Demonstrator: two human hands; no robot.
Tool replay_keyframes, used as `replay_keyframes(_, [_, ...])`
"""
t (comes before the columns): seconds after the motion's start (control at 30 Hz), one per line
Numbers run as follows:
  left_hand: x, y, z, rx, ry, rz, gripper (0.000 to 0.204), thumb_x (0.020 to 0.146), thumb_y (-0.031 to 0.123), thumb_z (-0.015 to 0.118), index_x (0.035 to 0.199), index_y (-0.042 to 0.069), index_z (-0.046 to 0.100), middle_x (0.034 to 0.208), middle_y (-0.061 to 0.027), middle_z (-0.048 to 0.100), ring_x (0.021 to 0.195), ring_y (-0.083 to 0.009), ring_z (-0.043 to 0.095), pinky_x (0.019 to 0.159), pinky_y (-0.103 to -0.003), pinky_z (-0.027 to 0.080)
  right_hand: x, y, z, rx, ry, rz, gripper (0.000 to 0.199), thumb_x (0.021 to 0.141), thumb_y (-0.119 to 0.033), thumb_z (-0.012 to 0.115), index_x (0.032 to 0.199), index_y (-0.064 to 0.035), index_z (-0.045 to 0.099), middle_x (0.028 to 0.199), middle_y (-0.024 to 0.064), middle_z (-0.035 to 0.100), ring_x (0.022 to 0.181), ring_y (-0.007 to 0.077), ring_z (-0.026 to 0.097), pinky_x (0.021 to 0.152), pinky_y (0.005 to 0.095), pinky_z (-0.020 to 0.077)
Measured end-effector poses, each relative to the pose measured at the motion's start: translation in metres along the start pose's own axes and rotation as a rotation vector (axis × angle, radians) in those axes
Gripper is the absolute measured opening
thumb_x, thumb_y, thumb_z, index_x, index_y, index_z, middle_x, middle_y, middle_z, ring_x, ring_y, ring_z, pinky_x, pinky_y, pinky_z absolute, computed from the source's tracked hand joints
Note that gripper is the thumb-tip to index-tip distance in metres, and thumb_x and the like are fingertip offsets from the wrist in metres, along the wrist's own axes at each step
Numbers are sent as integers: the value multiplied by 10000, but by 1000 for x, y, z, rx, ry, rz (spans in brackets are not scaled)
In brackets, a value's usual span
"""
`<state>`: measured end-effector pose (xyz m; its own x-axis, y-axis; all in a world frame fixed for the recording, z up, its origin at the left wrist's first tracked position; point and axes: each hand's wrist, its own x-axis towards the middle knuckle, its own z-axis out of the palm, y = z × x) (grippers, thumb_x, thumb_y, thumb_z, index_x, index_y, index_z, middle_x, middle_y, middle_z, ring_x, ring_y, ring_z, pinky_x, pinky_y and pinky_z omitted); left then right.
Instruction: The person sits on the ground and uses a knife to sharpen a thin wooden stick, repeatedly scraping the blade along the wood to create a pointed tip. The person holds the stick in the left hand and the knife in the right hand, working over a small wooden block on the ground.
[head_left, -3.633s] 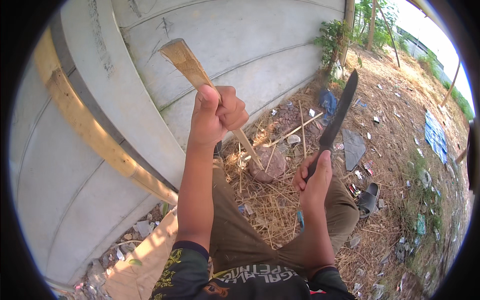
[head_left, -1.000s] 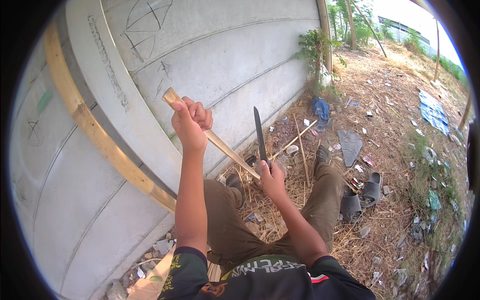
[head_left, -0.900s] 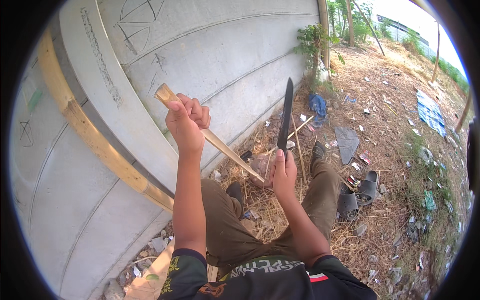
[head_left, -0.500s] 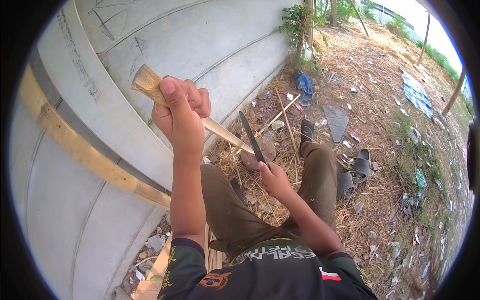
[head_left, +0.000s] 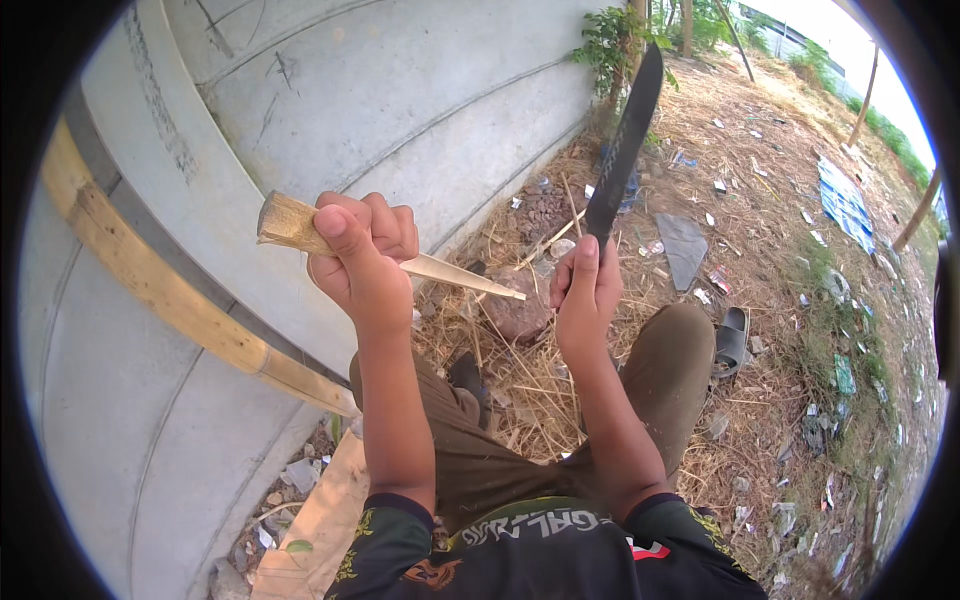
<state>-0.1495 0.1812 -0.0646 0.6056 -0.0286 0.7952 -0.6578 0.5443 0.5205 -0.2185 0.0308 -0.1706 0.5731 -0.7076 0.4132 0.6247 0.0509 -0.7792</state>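
Observation:
My left hand is closed round a pale wooden stake. Its thick, rough end sticks out past my thumb, and the thin end slopes down to the right, over a reddish stone on the ground. In my right hand is a machete with a long dark blade. The blade points up and away, apart from the wood. My fingers hide its handle.
A grey concrete wall rises at the left, with a bent bamboo pole along it. Planks lie beside my left leg. Straw, litter, a grey sandal and a blue-white sheet spread over the ground at the right.
My right hand has lifted the machete up and away from beside the stake. My left hand has lowered the stake's thick end a little, and its thin end now points further right.

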Motion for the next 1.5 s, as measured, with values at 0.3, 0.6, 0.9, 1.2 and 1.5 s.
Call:
replay_keyframes(0.3, [25,-26,17,-17,-32,-59,611,947,671,484,726,173,206,558,50,147,479,-82,115,457,-279,92,-30,107,-45,-281,-145,854,413,1038,-401,472,858,-40,562,619,6,515,479,88,485,433,253,379])
replay_keyframes(0.6, [37,-31,24,-89,-249,-137,620,949,688,444,722,181,168,553,52,138,473,-85,99,452,-287,75,-21,101,-42,201,323,-169,392,1041,-418,484,819,-97,442,607,4,422,435,91,400,375,271,330])
replay_keyframes(0.9, [45,-37,34,-68,-156,-168,638,920,737,413,719,170,199,548,47,149,474,-84,106,450,-281,85,-12,130,-83,-286,-135,919,418,988,-455,533,892,-49,542,622,29,473,447,150,486,389,329,392])
replay_keyframes(1.2, [42,-21,63,19,-379,-146,678,857,817,349,696,177,189,509,56,151,454,-78,78,436,-279,64,-20,115,-65,-392,-247,888,445,991,-418,537,790,-22,537,584,31,491,462,157,505,413,308,395])
replay_keyframes(1.5, [56,-33,54,-261,-735,-165,604,924,723,374,678,197,207,478,61,183,377,-61,111,345,-235,100,-24,79,-41,161,235,-53,418,1055,-438,456,795,-116,401,596,-30,372,477,68,366,418,250,311])
